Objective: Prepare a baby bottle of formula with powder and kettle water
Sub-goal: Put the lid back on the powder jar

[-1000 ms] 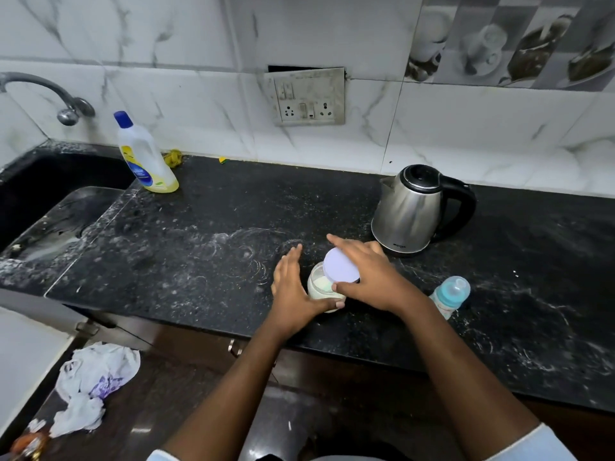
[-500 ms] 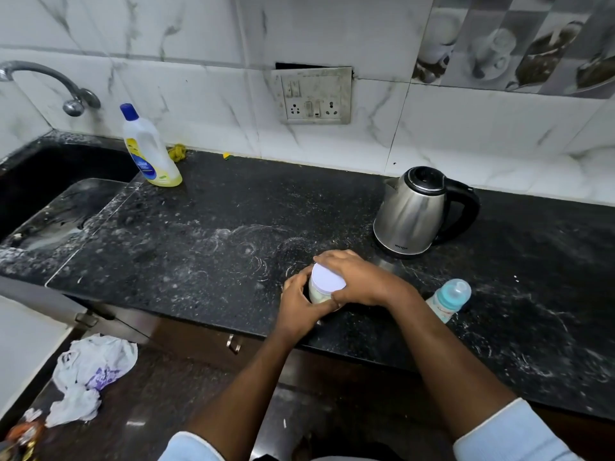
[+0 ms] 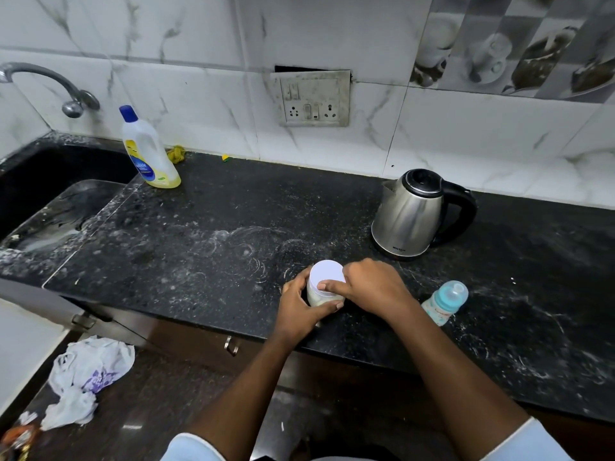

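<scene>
- The body of the powder jar (image 3: 317, 296) was gripped by the left hand (image 3: 299, 309), near the front edge of the black counter (image 3: 199, 244).
- Its white lid (image 3: 327, 271) was held by the curled fingers of the right hand (image 3: 372, 284).
- The kettle (image 3: 407, 216) was seen behind, apart.
- The baby bottle (image 3: 446, 301) was found near the right wrist.

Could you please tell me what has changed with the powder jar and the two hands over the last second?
The right hand brought the tilted white lid down flat onto the powder jar and grips its rim. The left hand, earlier open beside the jar, now grips its body. The kettle and the baby bottle stayed where they were on the counter.
</scene>
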A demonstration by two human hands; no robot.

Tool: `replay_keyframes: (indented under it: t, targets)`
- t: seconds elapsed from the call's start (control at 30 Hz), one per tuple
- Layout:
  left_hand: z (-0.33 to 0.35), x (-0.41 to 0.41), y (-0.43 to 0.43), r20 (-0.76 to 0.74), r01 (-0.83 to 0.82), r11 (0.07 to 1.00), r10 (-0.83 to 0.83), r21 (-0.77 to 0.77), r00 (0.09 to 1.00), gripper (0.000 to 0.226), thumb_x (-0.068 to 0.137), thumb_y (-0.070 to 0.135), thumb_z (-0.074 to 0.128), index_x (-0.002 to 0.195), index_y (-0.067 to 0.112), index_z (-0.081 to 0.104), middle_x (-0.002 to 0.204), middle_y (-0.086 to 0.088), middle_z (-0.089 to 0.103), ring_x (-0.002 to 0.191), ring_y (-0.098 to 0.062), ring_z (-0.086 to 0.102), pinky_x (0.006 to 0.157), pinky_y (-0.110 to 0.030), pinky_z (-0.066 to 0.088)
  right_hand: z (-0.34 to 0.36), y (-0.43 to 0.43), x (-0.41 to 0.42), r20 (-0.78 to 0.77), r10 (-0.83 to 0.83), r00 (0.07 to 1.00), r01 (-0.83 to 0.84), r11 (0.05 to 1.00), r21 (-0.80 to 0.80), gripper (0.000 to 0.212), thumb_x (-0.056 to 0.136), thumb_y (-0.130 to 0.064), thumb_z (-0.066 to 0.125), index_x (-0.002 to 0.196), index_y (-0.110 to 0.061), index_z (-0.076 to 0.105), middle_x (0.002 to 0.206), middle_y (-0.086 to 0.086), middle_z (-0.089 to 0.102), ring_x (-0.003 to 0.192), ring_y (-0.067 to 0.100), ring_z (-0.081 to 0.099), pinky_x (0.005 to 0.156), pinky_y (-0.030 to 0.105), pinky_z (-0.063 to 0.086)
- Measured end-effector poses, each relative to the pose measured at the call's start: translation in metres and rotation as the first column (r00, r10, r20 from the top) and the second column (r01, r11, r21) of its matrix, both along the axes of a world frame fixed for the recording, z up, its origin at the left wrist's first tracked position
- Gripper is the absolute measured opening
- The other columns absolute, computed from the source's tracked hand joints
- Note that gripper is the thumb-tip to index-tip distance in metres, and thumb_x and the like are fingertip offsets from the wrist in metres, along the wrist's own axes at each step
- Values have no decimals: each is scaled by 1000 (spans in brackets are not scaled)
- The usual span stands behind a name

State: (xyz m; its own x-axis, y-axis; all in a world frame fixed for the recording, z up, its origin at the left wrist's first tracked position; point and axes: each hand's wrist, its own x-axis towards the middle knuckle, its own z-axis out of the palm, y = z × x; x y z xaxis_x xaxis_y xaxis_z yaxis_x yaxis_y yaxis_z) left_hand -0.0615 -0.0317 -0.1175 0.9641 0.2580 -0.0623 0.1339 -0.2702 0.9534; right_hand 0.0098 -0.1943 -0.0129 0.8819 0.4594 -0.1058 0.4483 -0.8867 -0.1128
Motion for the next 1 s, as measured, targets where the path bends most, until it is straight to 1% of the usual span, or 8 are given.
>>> replay_keyframes:
  t: [0.1, 0.17, 0.27, 0.43, 0.6, 0.77, 0.87, 1.0]
  targets:
    - [1, 2, -1, 15, -3, 1000, 3, -3, 1000, 91, 61, 50, 101, 141, 42, 59, 137, 7, 65, 132, -16, 58, 110, -46, 53, 0, -6, -4, -4, -58, 998, 57, 963, 265, 53, 93, -72, 48, 70, -24, 53, 73, -4, 59, 79, 26, 60, 61, 38, 37]
    - [0, 2, 0, 21, 2, 1000, -2, -4, 1000, 90, 62, 49, 101, 141, 40, 59, 136, 6, 66, 131, -18, 59, 110, -47, 53, -3, -5, -4, -63, 17, 998, 11, 904, 428, 25, 95, -49, 66, 109, -28, 65, 114, -1, 66, 115, 25, 56, 92, 37, 45]
    - [-2, 2, 0, 12, -1, 1000, 2, -1, 1000, 90, 61, 47, 100, 141, 42, 58, 137, 3, 64, 131, -15, 60, 110, -47, 53, -5, 0, -5, -281, 150, 948, -16, 903, 429, 80, 96, -34, 72, 163, -21, 31, 169, 1, 32, 154, 20, 25, 119, 25, 18]
    - [-3, 3, 1, 21, 5, 1000, -5, -14, 1000, 90, 62, 45, 100, 141, 42, 58, 137, 1, 65, 130, -18, 61, 110, -48, 53, -18, -2, -9, -299, 43, 953, 102, 886, 453, 79, 96, -41, 70, 162, -20, 33, 159, 6, 43, 147, 23, 37, 118, 34, 31]
    - [-5, 4, 0, 32, 2, 1000, -1, -23, 999, 91, 60, 49, 102, 140, 40, 60, 135, 7, 68, 132, -20, 60, 109, -48, 53, -20, -9, -9, -9, -96, 995, 91, 899, 429, 51, 95, -55, 65, 130, -18, 63, 105, -2, 61, 111, 24, 58, 91, 38, 46]
    - [-7, 5, 3, 29, 8, 1000, -7, -7, 1000, 90, 64, 37, 99, 144, 34, 58, 137, 1, 67, 132, -20, 60, 111, -51, 51, -20, -5, -5, -262, 177, 949, -21, 862, 506, 91, 86, -34, 80, 162, -30, 31, 169, -3, 24, 153, 12, 19, 119, 28, 20]
    - [-6, 6, 3, 26, 26, 1000, -26, -10, 999, 89, 65, 33, 99, 144, 35, 58, 137, -1, 66, 131, -20, 60, 109, -51, 52, -25, 0, 0, -280, 175, 944, -19, 875, 483, 95, 86, -29, 79, 164, -28, 26, 164, 1, 35, 150, 19, 31, 114, 22, 24]
    - [-7, 7, 4, 28, 39, 999, -38, -27, 999, 93, 61, 34, 98, 144, 35, 57, 138, -4, 64, 130, -20, 62, 110, -48, 53, -26, 2, 2, -126, 113, 986, -62, 933, 353, 102, 79, -54, 79, 162, -36, 22, 154, -3, 40, 139, 20, 30, 112, 39, 37]
